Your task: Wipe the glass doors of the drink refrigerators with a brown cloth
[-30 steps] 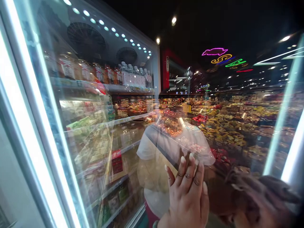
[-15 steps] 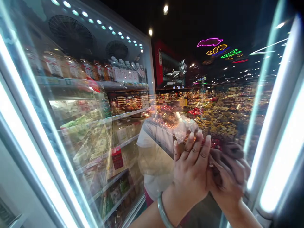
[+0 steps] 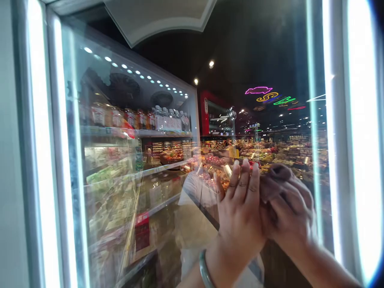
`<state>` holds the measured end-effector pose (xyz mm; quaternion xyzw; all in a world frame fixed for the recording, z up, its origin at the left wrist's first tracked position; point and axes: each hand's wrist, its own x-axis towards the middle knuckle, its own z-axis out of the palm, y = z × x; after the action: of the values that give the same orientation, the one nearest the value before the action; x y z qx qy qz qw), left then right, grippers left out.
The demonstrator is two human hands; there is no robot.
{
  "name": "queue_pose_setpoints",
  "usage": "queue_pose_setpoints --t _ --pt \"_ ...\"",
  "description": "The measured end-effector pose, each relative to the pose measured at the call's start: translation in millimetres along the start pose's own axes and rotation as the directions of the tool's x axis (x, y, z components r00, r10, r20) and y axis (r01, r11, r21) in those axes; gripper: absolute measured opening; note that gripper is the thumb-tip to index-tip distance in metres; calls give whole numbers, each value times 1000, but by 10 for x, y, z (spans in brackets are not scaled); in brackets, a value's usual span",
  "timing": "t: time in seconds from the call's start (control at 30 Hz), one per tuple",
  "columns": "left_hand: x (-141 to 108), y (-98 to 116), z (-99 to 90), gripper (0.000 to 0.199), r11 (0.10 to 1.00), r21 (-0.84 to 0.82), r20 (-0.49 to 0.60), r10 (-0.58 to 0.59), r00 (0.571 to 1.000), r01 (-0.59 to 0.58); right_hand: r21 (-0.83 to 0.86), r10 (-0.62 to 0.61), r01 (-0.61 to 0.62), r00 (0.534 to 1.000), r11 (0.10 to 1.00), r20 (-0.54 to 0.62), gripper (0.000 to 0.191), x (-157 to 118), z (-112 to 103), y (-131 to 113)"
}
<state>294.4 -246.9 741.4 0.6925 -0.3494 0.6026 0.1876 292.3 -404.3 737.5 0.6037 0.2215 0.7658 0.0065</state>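
My left hand (image 3: 240, 212), with a pale green bangle (image 3: 205, 269) on its wrist, lies flat against the glass door (image 3: 168, 256). Its fingers stretch upward, slightly apart, and hold nothing. Close beside it, my right hand (image 3: 295, 216) presses a dark brown cloth (image 3: 275, 182) to the same pane. Bent fingers cover part of that cloth, and its top is bunched up. Faint reflections of clothing, hands and shop displays overlap in the glass around both hands.
Bright light tubes run down the left (image 3: 45, 152) and right (image 3: 360, 140) sides of the door. Bottles (image 3: 168, 119) and packaged goods (image 3: 142, 232) on shelves show in the glass. Neon shapes (image 3: 267, 96) appear at upper right. A pale panel (image 3: 162, 18) juts in at the top.
My view has levelled and tilted upward, so the light tubes stand nearly upright and the top panel shows. The right hand and cloth have risen slightly on the glass; the left hand stays flat beside them.
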Motion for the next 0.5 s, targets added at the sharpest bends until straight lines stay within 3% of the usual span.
queue_pose_setpoints --t 0.07,0.13,0.23,0.33,0.4,0.5 --pt "156 -101 -83 67 1000 20 -11 -21 1000 21 -38 -19 19 1000 999 4 36 245 51 177" --pt "308 -188 -149 66 998 47 -9 -34 999 35 -114 76 -78 997 990 -19 38 379 43 357" --pt "409 -276 -184 65 995 88 -12 -40 999 41 -181 214 -222 975 958 -64 34 303 33 338" --pt "386 -354 -188 66 995 100 7 -14 1000 13 -96 116 -112 992 989 39 29 269 138 35" --pt "393 -432 -222 65 995 94 0 -10 1000 10 -29 -34 36 997 999 74 33 453 243 -76" --pt "481 -574 -339 64 994 102 -31 -28 999 31 -59 -111 112 994 992 13 36 863 352 86"
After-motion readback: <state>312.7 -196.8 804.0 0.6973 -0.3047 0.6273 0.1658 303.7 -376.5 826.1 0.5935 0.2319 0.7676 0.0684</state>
